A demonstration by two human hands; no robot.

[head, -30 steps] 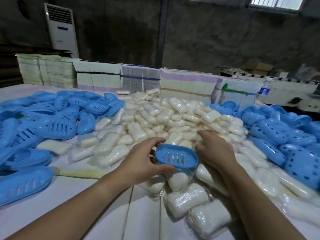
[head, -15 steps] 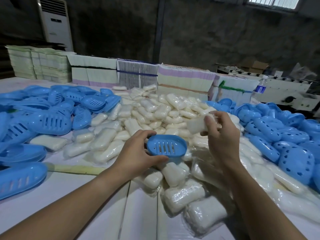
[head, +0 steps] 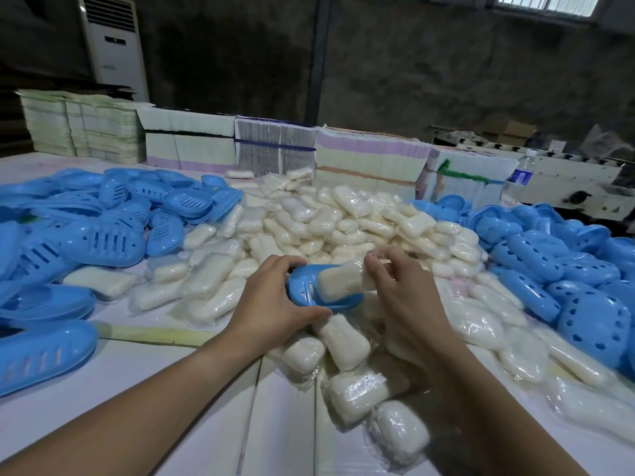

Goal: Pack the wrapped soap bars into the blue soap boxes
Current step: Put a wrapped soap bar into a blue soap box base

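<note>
My left hand (head: 275, 300) grips a blue slotted soap box half (head: 309, 297) just above the pile, its hollow facing up. My right hand (head: 405, 290) pinches a plastic-wrapped white soap bar (head: 343, 281) by its right end; the bar's left end lies tilted inside the box half. A large heap of wrapped soap bars (head: 326, 221) covers the middle of the table and runs down under both hands.
Heaps of blue box halves lie at the left (head: 96, 235) and at the right (head: 556, 262). Stacks of flat cartons (head: 367, 166) line the table's far edge, with a water bottle (head: 519, 176) beside them. Bare white table (head: 165, 365) lies in front of me at the left.
My right hand picked a wrapped bar out of the heap, lifted it, then brought it down to the left into the box half held by my left hand.
</note>
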